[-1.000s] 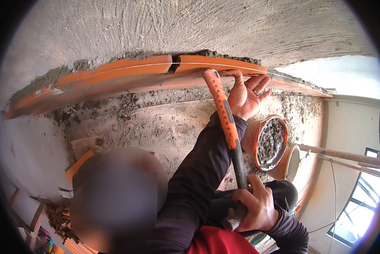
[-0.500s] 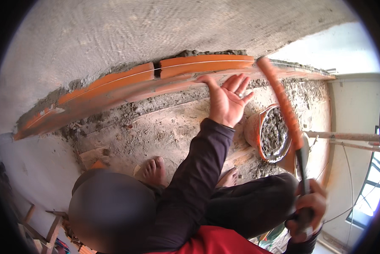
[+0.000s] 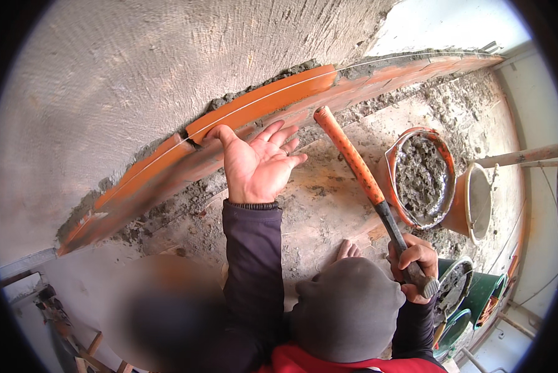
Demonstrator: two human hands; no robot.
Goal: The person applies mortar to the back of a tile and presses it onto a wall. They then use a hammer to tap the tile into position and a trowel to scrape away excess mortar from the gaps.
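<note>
My left hand (image 3: 258, 166) is palm up with fingers spread, its thumb at the lower edge of an orange brick (image 3: 263, 96), beside the joint with another orange brick (image 3: 143, 172). A white string (image 3: 297, 83) runs along these bricks on a low wall (image 3: 372, 87). My right hand (image 3: 416, 264) grips a hammer (image 3: 353, 158) near its metal head; the orange handle end points up toward the wall, short of the bricks. Grey mortar shows along the bricks’ upper edge.
An orange mortar bucket (image 3: 447, 161) and a pale bucket (image 3: 484, 205) stand at right, near a pole (image 3: 518, 157). Green containers (image 3: 487, 298) sit lower right. A bare foot (image 3: 349, 248) is on the dirty floor (image 3: 310, 217). A grey rounded shape and a blurred area fill the bottom.
The view has turned, so the wall slants more steeply. The hammer has swung back leftward in my right hand since half a second ago. My left hand remains open, now farther left in view.
</note>
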